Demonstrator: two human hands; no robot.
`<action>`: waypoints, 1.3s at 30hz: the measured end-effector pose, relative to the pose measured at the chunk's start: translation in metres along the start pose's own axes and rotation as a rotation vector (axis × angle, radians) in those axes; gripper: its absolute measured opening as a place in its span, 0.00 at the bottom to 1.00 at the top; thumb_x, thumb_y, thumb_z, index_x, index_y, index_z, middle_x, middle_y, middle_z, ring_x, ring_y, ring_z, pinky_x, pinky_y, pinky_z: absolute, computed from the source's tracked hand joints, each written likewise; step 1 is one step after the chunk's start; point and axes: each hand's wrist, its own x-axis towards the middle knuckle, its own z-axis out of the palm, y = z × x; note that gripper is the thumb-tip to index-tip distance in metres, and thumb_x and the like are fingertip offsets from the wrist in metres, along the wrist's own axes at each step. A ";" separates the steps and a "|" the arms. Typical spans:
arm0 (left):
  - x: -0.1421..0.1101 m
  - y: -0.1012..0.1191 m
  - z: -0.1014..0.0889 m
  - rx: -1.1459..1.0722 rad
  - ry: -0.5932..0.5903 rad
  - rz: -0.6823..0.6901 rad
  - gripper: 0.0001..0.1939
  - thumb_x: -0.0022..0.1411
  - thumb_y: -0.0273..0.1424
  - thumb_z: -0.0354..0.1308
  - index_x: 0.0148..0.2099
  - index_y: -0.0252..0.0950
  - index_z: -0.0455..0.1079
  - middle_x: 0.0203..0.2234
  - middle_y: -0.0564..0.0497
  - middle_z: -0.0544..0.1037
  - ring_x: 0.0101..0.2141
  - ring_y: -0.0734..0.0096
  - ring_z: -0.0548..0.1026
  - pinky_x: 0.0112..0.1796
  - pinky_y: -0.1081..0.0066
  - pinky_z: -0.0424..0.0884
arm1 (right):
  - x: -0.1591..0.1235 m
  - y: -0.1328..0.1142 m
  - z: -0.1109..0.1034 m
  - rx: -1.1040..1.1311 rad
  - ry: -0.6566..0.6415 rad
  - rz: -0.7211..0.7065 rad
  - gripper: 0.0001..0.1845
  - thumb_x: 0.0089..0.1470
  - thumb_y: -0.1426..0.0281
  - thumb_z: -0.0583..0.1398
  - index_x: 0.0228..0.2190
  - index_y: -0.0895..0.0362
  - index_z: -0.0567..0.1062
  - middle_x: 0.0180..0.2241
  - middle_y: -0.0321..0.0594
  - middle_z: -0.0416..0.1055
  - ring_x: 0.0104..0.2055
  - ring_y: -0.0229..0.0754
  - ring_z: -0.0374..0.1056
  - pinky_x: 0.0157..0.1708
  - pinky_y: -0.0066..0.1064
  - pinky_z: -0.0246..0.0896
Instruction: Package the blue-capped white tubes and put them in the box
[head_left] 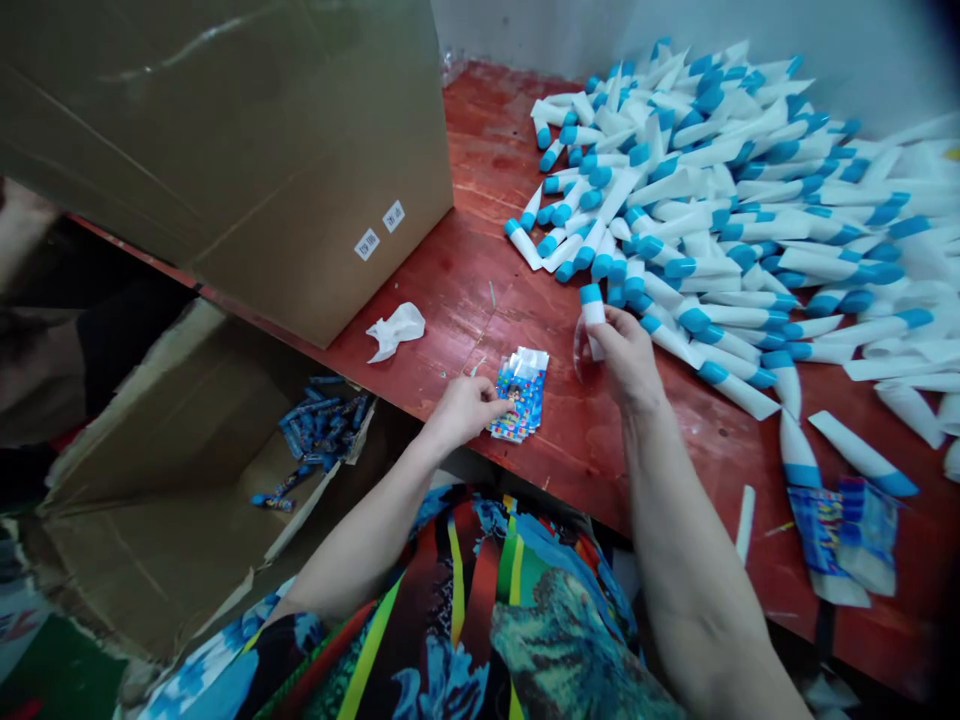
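Observation:
My right hand [624, 358] is shut on a white tube with a blue cap [592, 316], held upright, and a clear plastic sleeve [586, 352] shows behind it. My left hand [463, 412] grips the edge of a small stack of colourful printed packets [519, 395] on the red wooden table [480, 290]. Just beyond my right hand, a large loose pile of white blue-capped tubes [712, 190] spreads across the table's right side. Several printed packets [844, 535] lie at the lower right among stray tubes.
A large closed cardboard box [247, 170] with two small labels stands at the table's left. Below the table edge, an open cardboard box [172, 480] holds blue packaged tubes [322, 430]. A crumpled white wrapper [395, 330] lies on the table, and a wall runs behind.

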 end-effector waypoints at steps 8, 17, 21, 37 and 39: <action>-0.005 -0.002 -0.006 -0.077 -0.090 -0.015 0.18 0.61 0.39 0.63 0.22 0.38 0.66 0.09 0.57 0.64 0.13 0.77 0.60 0.19 0.74 0.52 | -0.078 -0.013 0.011 0.613 -0.199 0.285 0.16 0.51 0.55 0.60 0.36 0.51 0.65 0.24 0.25 0.59 0.17 0.31 0.44 0.20 0.29 0.52; -0.007 0.005 -0.015 -0.110 -0.033 -0.021 0.15 0.61 0.38 0.63 0.26 0.36 0.68 0.11 0.59 0.65 0.13 0.79 0.59 0.17 0.75 0.51 | -0.109 -0.009 0.050 0.164 -0.107 0.228 0.19 0.49 0.53 0.66 0.35 0.54 0.75 0.29 0.38 0.79 0.33 0.44 0.72 0.34 0.34 0.66; -0.013 0.015 -0.014 -0.305 -0.040 -0.016 0.16 0.59 0.40 0.66 0.27 0.35 0.68 0.14 0.59 0.67 0.14 0.81 0.60 0.17 0.76 0.51 | -0.109 -0.013 0.047 0.360 -0.115 0.287 0.25 0.47 0.49 0.69 0.38 0.54 0.75 0.30 0.36 0.78 0.22 0.36 0.63 0.23 0.31 0.59; -0.010 0.029 0.036 -0.715 0.014 -0.117 0.25 0.63 0.43 0.68 0.23 0.37 0.60 0.11 0.60 0.62 0.11 0.84 0.57 0.16 0.77 0.49 | -0.105 -0.020 0.051 0.448 0.050 0.144 0.21 0.45 0.59 0.71 0.39 0.53 0.73 0.26 0.28 0.68 0.22 0.34 0.61 0.23 0.28 0.58; -0.011 0.030 0.036 -0.708 0.009 -0.133 0.26 0.63 0.44 0.68 0.24 0.37 0.60 0.09 0.60 0.60 0.11 0.84 0.56 0.16 0.77 0.48 | -0.107 -0.022 0.052 0.373 0.089 0.100 0.19 0.47 0.58 0.69 0.38 0.53 0.73 0.27 0.29 0.70 0.25 0.36 0.64 0.27 0.30 0.62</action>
